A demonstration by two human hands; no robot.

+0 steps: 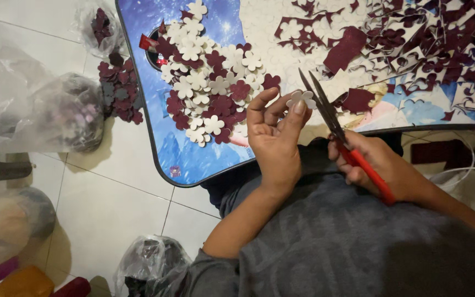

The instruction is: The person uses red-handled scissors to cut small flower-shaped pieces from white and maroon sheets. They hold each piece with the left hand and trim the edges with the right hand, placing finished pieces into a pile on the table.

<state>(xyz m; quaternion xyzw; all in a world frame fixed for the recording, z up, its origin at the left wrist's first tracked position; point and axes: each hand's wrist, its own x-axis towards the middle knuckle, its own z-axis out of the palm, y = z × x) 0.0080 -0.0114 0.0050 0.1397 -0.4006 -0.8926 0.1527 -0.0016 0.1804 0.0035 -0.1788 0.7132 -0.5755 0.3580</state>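
Observation:
My left hand (273, 137) pinches a small white flower-shaped cutout (302, 98) between thumb and fingertips, just off the table's near edge. My right hand (383, 165) grips red-handled scissors (331, 118); the dark blades point up and away, slightly apart, right beside the flower. A heap of white and maroon flower cutouts (207, 82) lies on the blue picture-printed table (163, 137) to the left of my hands. Maroon and white offcuts (402, 44) cover the table's far right.
Clear plastic bags (56, 113) with cutouts sit on the white tiled floor at left, with loose maroon flowers (117, 88) beside the table. Another bag (149, 267) lies near my left elbow. White cables (468, 165) run at right.

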